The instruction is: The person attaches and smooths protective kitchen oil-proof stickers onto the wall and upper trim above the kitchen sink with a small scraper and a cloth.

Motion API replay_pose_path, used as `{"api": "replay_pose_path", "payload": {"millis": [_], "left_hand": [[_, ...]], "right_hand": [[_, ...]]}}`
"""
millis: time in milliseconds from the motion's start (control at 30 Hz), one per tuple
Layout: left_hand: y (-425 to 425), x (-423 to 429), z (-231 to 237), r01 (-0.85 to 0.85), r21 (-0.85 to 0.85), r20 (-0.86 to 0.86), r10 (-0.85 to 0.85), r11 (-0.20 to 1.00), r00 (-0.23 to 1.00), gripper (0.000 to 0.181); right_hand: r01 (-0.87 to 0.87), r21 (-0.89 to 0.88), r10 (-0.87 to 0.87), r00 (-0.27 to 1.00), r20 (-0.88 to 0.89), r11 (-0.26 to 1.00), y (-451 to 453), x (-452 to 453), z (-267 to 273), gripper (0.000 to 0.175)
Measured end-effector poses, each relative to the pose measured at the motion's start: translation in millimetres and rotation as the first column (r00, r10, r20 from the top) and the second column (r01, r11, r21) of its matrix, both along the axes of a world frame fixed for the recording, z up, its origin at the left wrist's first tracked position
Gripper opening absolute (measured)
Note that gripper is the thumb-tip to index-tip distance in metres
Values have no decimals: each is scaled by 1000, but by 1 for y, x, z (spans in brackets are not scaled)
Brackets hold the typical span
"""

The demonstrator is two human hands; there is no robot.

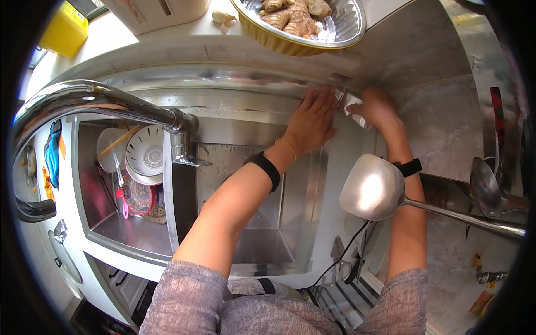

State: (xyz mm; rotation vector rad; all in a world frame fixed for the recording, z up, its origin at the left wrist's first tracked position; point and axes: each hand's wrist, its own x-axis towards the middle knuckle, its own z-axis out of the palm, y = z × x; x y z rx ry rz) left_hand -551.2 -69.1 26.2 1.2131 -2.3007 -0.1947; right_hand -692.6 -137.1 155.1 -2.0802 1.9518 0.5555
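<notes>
Both of my hands reach to the back right corner of a steel sink. My left hand (314,117) lies palm down with its fingers stretched against the back rim, beside a strip of silvery foil tape (354,109). My right hand (379,109) has its thumb and fingers closed on the strip's right part; its fingertips are partly hidden. The strip's left end reaches the fingers of my left hand. Below my hands is the sink basin (264,234).
A steel spatula (372,188) hangs over my right forearm, near a ladle (485,184). The chrome faucet (100,94) arches at left over a basin with bowls (146,150). A foil tray (289,42) of ginger stands on the ledge behind. A black cord (343,251) runs at lower right.
</notes>
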Motion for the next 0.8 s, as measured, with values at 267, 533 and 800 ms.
{"api": "replay_pose_path", "payload": {"millis": [267,533,800], "left_hand": [[0,1,2,-25,2,87,24,1000,996,71],[2,-4,6,-25,34,82,22,999,996,71],[-1,-4,-1,23,29,-37,-22,999,999,70]], "right_hand": [[10,52,1,977,-211,999,-9,15,0,35],[-27,-49,17,979,-203,998,-1,0,-17,31],[-70,-58,68,997,-35,996,5,-18,-26,35]]}}
